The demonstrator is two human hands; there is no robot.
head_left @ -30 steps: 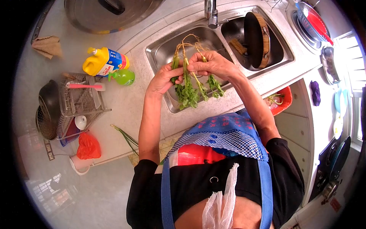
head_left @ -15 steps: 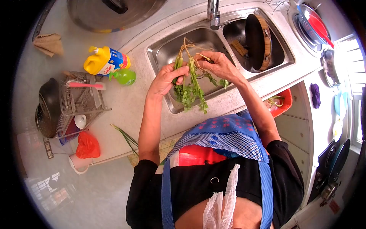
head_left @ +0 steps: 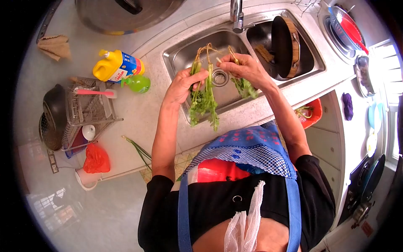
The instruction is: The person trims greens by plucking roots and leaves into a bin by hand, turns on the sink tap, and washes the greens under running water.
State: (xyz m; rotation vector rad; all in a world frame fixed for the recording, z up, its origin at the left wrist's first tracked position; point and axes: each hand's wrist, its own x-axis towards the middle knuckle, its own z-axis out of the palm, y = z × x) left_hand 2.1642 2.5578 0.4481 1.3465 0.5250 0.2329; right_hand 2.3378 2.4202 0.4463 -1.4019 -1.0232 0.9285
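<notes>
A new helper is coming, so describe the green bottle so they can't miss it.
Start at the double sink and go left along the pale counter to a big yellow bottle with a blue label. The green bottle is right beside it, on the side nearer the person. Unlike its yellow neighbour, it is smaller, rounder and bright green.

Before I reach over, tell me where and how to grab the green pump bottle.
I'd grip the rounded body of the green pump bottle, coming from the sink side. There its bulging side faces open counter, while the yellow bottle crowds its far side and its nozzle points away.
</notes>
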